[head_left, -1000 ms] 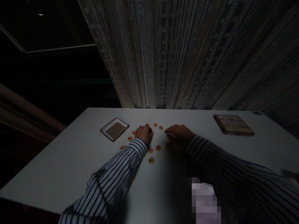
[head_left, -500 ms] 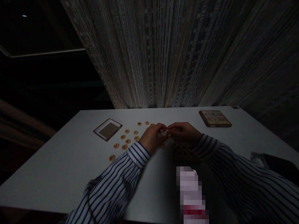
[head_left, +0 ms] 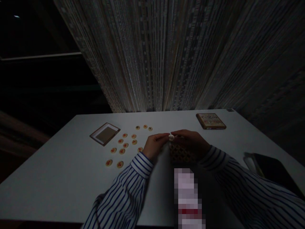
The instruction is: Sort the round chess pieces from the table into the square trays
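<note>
Between the fingertips of my left hand (head_left: 157,144) and my right hand (head_left: 193,141) is a small pale round piece (head_left: 171,137), pinched from both sides above the white table (head_left: 78,178). Just below my right hand, several round pieces (head_left: 182,153) stand close together in rows, partly in its shadow. Left of my left hand, several round wooden pieces with red marks (head_left: 122,151) lie scattered. Behind them sits a piece with a dark mark (head_left: 150,128), beside two others.
An open shallow box or lid (head_left: 105,134) lies at the back left. A closed patterned box (head_left: 211,121) is at the back right. A dark object (head_left: 274,171) rests at the right edge. A striped curtain (head_left: 147,57) hangs behind the table.
The view has shifted slightly. My left hand has drawn back, its fingers now straighter, and the pale piece shows between both hands. More marked pieces are visible beside my left wrist.
</note>
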Motion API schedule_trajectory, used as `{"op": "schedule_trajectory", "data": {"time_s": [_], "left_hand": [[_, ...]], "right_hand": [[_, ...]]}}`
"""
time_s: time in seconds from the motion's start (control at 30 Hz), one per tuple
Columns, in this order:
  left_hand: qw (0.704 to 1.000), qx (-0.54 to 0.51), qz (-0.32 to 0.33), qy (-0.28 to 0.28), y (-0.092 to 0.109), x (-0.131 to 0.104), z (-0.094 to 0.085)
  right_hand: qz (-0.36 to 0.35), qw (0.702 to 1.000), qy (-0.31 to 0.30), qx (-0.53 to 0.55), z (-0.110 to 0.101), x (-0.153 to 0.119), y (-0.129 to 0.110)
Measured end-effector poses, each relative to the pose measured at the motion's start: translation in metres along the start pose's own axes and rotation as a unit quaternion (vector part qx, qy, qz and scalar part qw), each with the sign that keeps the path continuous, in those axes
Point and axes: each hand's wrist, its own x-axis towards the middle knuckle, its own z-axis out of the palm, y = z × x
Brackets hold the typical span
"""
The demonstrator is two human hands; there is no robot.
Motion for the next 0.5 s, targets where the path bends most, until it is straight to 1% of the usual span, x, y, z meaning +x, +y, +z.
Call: {"op": "schedule_trajectory", "data": {"time_s": [0.1,0.2,0.27,0.33,0.4,0.5], "left_hand": [[1.000,0.023,0.013,-0.016,0.004,0.003,0.002],[0.999,0.035,0.017,-0.009,0.007,0.006,0.005],[0.999,0.048,0.000,0.018,0.004,0.008,0.006],[0.996,0.070,-0.010,0.055,-0.003,0.009,0.007],[0.991,0.102,0.000,0.082,-0.012,0.009,0.006],[0.983,0.160,0.024,0.090,-0.024,0.004,0.004]], "right_hand": [[-0.056,0.994,-0.025,-0.095,-0.003,0.004,-0.001],[-0.058,0.982,-0.067,-0.166,-0.002,0.008,-0.001],[-0.031,0.973,-0.095,-0.206,0.000,0.009,0.001],[0.019,0.963,-0.114,-0.245,0.003,0.008,0.006],[0.064,0.951,-0.132,-0.273,0.008,0.008,0.014],[0.094,0.940,-0.149,-0.291,0.016,0.008,0.026]]}}
